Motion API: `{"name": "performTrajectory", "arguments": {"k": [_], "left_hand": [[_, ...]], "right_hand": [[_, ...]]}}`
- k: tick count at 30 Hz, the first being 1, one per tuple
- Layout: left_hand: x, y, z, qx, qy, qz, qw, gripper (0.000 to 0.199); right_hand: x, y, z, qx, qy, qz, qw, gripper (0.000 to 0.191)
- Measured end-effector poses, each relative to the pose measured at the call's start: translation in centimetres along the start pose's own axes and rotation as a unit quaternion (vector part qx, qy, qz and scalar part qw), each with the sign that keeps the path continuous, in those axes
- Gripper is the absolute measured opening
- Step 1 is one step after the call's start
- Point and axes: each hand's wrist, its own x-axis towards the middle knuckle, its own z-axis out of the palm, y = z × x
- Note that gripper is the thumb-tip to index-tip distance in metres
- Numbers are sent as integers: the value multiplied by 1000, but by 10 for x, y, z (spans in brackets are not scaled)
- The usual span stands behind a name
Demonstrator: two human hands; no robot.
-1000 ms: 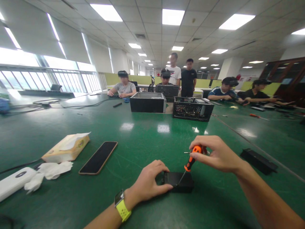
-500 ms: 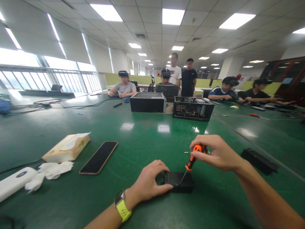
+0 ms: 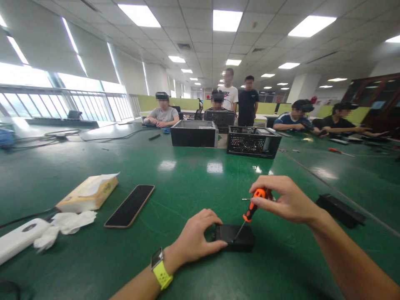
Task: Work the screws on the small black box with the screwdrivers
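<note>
A small black box (image 3: 245,239) lies on the green table (image 3: 184,183) close in front of me. My left hand (image 3: 200,233) grips its left end, thumb at the near edge and fingers at the far side. In my right hand (image 3: 281,198) is an orange and black screwdriver (image 3: 258,196), held by its handle between thumb and fingers. Its shaft slants down to the left, and the tip touches the top of the box near my left thumb. A thin metal piece (image 3: 246,199) sticks out to the left beside the handle.
To the left lie a phone (image 3: 129,207), a tissue pack (image 3: 90,193), crumpled tissues (image 3: 70,223) and a white device (image 3: 23,239). A black part (image 3: 340,210) is at the right. Two metal cases (image 3: 193,135) (image 3: 253,143) stand ahead; several people are beyond.
The screwdriver's tip has shifted very slightly to the left on the box. Both hands keep their hold.
</note>
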Motion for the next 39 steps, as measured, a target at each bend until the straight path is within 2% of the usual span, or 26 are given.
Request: {"name": "performTrajectory", "arguments": {"k": [26, 39], "left_hand": [[0, 0, 1, -1, 7, 8, 1000, 33], [1, 1, 0, -2, 5, 6, 1000, 33]], "right_hand": [[0, 0, -1, -1, -3, 2, 1000, 20], [0, -2, -1, -10, -7, -21, 1000, 19]]}}
